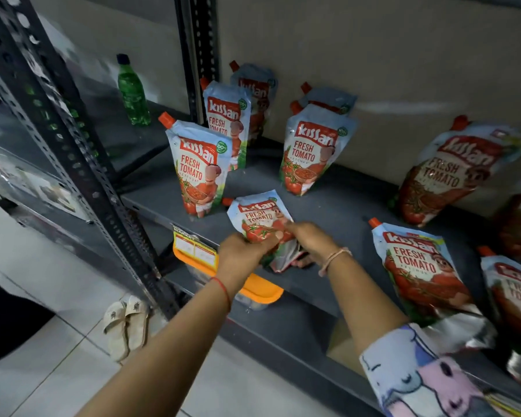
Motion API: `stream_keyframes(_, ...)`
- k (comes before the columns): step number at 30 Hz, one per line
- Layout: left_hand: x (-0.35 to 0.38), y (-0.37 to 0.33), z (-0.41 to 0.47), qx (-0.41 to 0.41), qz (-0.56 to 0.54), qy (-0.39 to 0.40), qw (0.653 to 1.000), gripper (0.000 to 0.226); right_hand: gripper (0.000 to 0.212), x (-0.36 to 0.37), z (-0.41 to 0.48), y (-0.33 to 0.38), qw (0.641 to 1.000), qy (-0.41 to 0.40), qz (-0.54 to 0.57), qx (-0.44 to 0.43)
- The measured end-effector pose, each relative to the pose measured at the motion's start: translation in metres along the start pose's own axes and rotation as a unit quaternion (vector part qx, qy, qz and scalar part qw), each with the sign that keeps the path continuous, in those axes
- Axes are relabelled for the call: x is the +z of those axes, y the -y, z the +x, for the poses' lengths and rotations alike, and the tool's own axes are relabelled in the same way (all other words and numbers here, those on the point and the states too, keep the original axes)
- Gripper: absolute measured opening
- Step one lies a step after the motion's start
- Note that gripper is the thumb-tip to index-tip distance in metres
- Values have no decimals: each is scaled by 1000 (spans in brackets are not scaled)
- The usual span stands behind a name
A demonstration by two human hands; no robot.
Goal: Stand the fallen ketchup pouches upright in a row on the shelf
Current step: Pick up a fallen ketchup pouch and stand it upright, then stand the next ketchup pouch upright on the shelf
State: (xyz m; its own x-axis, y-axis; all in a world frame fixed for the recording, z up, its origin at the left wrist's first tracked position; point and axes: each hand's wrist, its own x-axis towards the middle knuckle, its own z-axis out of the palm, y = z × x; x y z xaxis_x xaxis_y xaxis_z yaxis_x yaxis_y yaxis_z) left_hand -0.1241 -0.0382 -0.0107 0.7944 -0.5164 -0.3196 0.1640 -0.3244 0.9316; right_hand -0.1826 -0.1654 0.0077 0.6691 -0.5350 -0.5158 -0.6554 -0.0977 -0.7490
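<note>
Two hands grip one Kissan ketchup pouch (260, 219) near the grey shelf (337, 203) front edge: left hand (241, 252) clasps its lower left, right hand (309, 239) pinches its base. Upright pouches (197, 170) stand at eleven o'clock; a fallen pouch (418, 272) lies at three o'clock.

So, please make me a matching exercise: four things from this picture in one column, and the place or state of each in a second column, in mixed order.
Things:
1. green bottle
2. held pouch
3. sandals
4. orange tag

Places or states:
A. on the tiled floor, beside the rack
B. gripped at its lower end by both the left hand and the right hand
C. upright on the neighbouring shelf, far left
D. fixed on the shelf's front edge

Pairs: 1-C, 2-B, 3-A, 4-D
</note>
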Motion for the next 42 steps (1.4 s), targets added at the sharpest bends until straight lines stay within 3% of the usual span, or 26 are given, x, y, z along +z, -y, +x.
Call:
stream_keyframes(3, 0, -2, -10, 55, -23, 46, 997, 11, 29, 6, -10, -9, 990, -79, -20, -117)
stream_keyframes(7, -10, -10, 1, 147, -9, 47, 988, 46, 26, 17, -21, -10, 949, -189, 13, -254)
stream_keyframes(10, -16, -13, 29, 170, 17, 29, 985, 58, 29, 31, -10, -5, 945, -195, 25, -262)
stream_keyframes(17, -27, 15, 62, 120, 23, 67, 990, 56, 28, 57, 0, -12, 950, -206, 46, -232)
stream_keyframes(19, -21, 19, 53, 141, 21, 57, 988, 59, 47, 58, -14, -19, 952, -188, 61, -235)
stream_keyframes(20, -17, 22, 44, 156, 35, 14, 987, 58, 59, 53, -27, -25, 947, -198, 49, -246)
stream_keyframes(21, -13, 28, 33, 165, 60, -61, 982, 56, 66, 45, -41, -32, 935, -232, 26, -266)
stream_keyframes(23, 3, 38, 5, 216, 110, -196, 950, 44, 66, 8, -75, -49, 877, -364, -47, -311)
stream_keyframes(25, 34, 37, -25, 278, 120, -198, 932, 31, 60, -45, -103, -78, 822, -490, -95, -275)
stream_keyframes(26, 51, 30, -36, 287, 119, -160, 937, 28, 60, -71, -111, -90, 818, -519, -104, -224)
stream_keyframes(28, 89, 8, -53, 213, 71, -44, 974, 29, 58, -119, -121, -119, 863, -483, -83, -122)
stream_keyframes(30, 126, -17, -68, 45, 11, 114, 992, 31, 40, -142, -129, -133, 935, -351, 18, -49)
stream_keyframes(31, 141, -26, -72, -29, 4, 196, 980, 33, 34, -144, -126, -137, 955, -282, 90, -27)
stream_keyframes(33, 168, -33, -79, -95, 10, 310, 946, 32, 34, -149, -116, -148, 963, -202, 180, -5)
stream_keyframes(36, 184, -27, -77, -74, 33, 348, 934, 23, 21, -153, -101, -165, 944, -130, 302, -5)
stream_keyframes(38, 183, -23, -71, -59, 26, 371, 927, 37, 8, -159, -101, -173, 933, -80, 351, -8)
stream_keyframes(40, 180, -24, -69, -8, 19, 401, 916, 47, 14, -161, -105, -175, 932, -65, 353, -45)
stream_keyframes(42, 183, -25, -68, 58, 10, 399, 915, 57, 29, -159, -108, -174, 925, -103, 348, -111)
